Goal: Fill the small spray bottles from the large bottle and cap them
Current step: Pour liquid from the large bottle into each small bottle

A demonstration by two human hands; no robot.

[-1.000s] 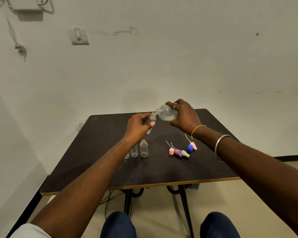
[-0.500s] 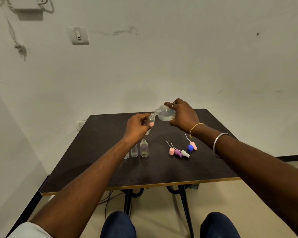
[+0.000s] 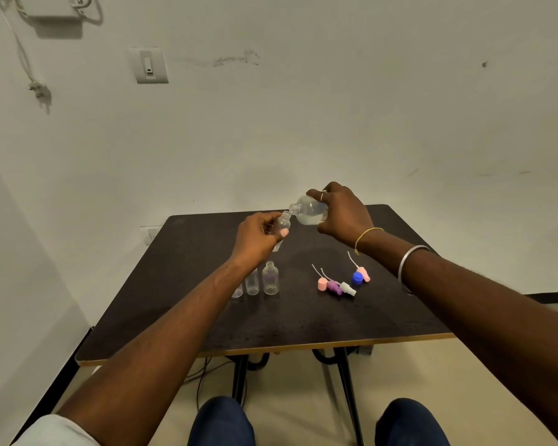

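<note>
My right hand [image 3: 343, 217] holds the large clear bottle [image 3: 306, 210] tipped to the left, its open mouth right above the neck of a small clear bottle [image 3: 282, 223]. That small bottle is gripped in my left hand [image 3: 256, 238], raised over the dark table [image 3: 207, 317]. Three more small clear bottles stand in a row under my left forearm; the rightmost one [image 3: 270, 279] is fully visible, the others [image 3: 252, 284] partly hidden. Spray caps lie loose to the right: pink [image 3: 322, 284], purple [image 3: 334, 287], white [image 3: 348, 288], blue [image 3: 357, 277] and another pink [image 3: 364, 273].
The table stands against a white wall with a light switch [image 3: 148, 65]. Cables hang below the table near its black legs [image 3: 345, 381]. My knees [image 3: 221, 423] show at the bottom edge.
Both hands and the two bottles have risen slightly and the large bottle's mouth has closed in on the small bottle's neck. The items on the table have not moved.
</note>
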